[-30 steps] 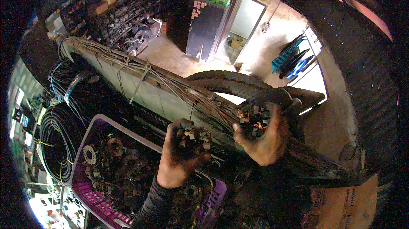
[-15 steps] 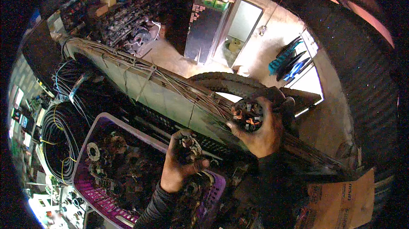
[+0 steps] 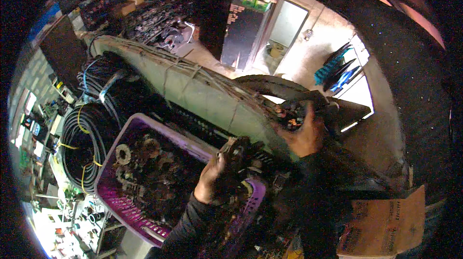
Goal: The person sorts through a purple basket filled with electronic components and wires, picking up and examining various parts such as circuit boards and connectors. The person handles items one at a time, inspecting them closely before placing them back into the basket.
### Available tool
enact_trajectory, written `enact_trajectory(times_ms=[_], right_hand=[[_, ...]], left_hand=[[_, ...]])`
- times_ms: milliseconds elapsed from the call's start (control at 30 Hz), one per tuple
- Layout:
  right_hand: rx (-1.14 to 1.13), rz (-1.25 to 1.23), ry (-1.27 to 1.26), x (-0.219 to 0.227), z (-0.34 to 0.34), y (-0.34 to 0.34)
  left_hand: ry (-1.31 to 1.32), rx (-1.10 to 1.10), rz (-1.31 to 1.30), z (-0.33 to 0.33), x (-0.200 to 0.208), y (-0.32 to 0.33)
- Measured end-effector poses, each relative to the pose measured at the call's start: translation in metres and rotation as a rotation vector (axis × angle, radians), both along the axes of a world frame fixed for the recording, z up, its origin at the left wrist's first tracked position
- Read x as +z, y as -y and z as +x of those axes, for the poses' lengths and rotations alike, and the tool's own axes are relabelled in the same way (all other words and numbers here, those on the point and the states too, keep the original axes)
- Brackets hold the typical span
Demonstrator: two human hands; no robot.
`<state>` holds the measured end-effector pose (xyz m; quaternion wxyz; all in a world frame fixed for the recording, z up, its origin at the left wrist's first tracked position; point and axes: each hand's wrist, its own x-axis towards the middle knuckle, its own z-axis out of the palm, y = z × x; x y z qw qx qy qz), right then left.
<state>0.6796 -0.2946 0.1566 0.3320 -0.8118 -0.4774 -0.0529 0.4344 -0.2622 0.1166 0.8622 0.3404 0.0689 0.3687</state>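
Note:
My left hand (image 3: 209,178) is closed around a small greasy metal part (image 3: 235,150), held over the right end of a purple plastic basket (image 3: 153,123). Several grimy round metal parts, one a pale ring (image 3: 123,154), fill that basket. Farther right, my right hand (image 3: 308,138) curls its thumb and fingers about a dark round part (image 3: 292,117) with copper-coloured pieces inside. Its exact kind is too dark to make out. Behind the right hand is the curved edge of a tyre (image 3: 272,84).
A long pale green panel (image 3: 193,91) with cables along its top runs beyond the basket. Coils of black hose (image 3: 77,136) hang at the left. A cardboard box flap (image 3: 381,220) lies at lower right. An open doorway (image 3: 284,35) stands at the back.
My view has shifted, so the basket and panel appear farther right. My left hand has turned and moved right with its metal part. The right hand keeps its hold on the round part.

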Motion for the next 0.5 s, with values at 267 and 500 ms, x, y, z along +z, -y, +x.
enact_trajectory(times_ms=[267,500], right_hand=[[0.101,0.100,0.281,0.002,0.008,-0.006],[0.312,0.152,-0.067,0.009,0.004,-0.006]], left_hand=[[0.614,-0.130,-0.382,-0.007,0.016,0.007],[0.591,-0.073,-0.382,-0.023,0.028,0.008]])
